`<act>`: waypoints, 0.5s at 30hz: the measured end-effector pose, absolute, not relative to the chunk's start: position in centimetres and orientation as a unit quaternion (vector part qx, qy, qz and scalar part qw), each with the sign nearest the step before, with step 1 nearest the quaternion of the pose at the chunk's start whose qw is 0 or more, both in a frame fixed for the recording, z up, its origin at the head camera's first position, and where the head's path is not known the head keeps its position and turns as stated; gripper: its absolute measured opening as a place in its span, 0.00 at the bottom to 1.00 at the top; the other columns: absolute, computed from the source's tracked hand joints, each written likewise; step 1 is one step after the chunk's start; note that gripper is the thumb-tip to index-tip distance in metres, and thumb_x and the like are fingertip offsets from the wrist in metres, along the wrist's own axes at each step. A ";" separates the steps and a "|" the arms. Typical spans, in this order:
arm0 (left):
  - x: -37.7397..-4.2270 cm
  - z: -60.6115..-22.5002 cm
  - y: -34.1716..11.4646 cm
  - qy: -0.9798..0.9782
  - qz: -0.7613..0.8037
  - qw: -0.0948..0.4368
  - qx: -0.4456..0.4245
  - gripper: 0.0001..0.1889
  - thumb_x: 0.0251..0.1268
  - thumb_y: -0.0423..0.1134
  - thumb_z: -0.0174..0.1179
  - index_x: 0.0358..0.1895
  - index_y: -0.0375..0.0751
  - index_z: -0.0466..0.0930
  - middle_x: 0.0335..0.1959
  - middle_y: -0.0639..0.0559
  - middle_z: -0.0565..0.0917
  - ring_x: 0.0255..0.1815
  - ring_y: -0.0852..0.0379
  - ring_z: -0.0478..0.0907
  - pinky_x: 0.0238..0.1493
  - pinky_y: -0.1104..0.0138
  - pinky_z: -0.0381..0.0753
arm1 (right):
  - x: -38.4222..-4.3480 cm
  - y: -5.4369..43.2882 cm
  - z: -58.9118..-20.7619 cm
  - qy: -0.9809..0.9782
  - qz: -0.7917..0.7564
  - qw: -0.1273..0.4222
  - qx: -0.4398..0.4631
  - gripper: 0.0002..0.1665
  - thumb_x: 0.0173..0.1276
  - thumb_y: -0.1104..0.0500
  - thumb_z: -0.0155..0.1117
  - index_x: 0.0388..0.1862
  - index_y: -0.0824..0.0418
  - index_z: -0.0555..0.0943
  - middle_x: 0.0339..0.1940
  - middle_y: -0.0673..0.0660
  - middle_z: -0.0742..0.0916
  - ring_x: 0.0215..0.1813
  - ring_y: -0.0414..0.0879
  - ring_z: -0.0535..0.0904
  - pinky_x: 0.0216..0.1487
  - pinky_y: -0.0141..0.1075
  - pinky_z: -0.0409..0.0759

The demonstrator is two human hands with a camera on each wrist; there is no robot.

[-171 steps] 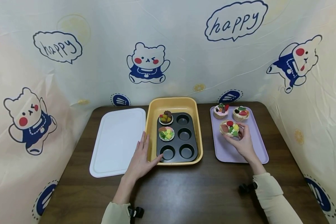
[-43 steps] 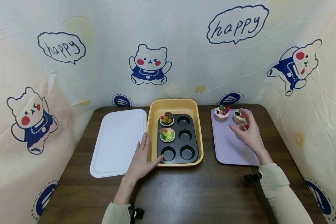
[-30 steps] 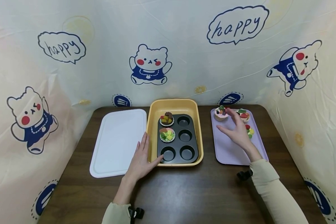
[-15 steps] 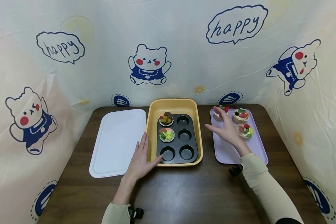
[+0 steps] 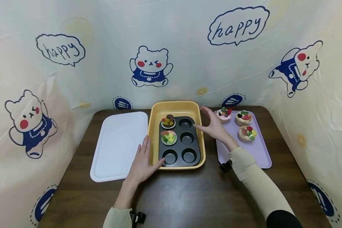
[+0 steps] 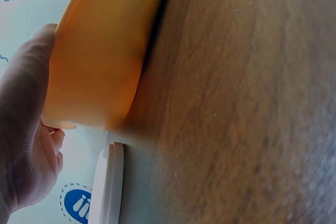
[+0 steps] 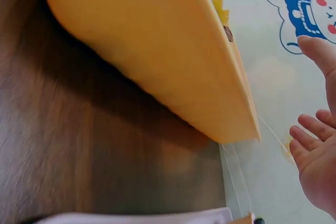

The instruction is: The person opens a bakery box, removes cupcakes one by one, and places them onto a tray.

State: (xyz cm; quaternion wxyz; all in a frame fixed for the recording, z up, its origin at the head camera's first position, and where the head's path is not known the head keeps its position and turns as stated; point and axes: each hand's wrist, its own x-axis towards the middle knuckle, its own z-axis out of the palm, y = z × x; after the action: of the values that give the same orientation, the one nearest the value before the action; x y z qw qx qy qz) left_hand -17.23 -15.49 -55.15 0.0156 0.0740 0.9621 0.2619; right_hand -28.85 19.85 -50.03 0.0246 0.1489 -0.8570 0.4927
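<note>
Cakes (image 5: 169,138) lie ahead of the right hand (image 5: 215,127), which spreads wide, empty, by the yellow tray's (image 5: 175,109) right rim; the left hand (image 5: 142,161) rests straight-fingered at its left. Mid-frame, they fill two left cups of the muffin pan (image 5: 179,147). Probably light and squashy, they suit gentle side pinches, clear of toppings.

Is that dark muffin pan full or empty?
Partly full: the muffin pan holds two cupcakes, and its other four cups show bare bottoms.
</note>
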 end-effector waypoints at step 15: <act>-17.2 -55.1 -15.5 0.961 0.265 0.005 0.083 0.64 0.68 0.68 0.68 0.92 0.41 0.39 0.95 0.45 0.40 0.94 0.38 0.50 0.95 0.43 0.45 | -31.0 14.7 -50.2 -0.867 0.460 -0.037 0.190 0.58 0.69 0.53 0.82 0.89 0.63 0.59 0.87 0.67 0.70 0.88 0.64 0.66 0.90 0.59 0.65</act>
State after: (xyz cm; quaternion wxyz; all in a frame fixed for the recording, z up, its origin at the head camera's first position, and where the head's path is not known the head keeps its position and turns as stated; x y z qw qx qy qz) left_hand -17.15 -15.54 -55.09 0.0051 0.0826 0.9606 0.2653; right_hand -30.96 14.72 -50.24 -0.0366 0.1899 -0.8667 0.4597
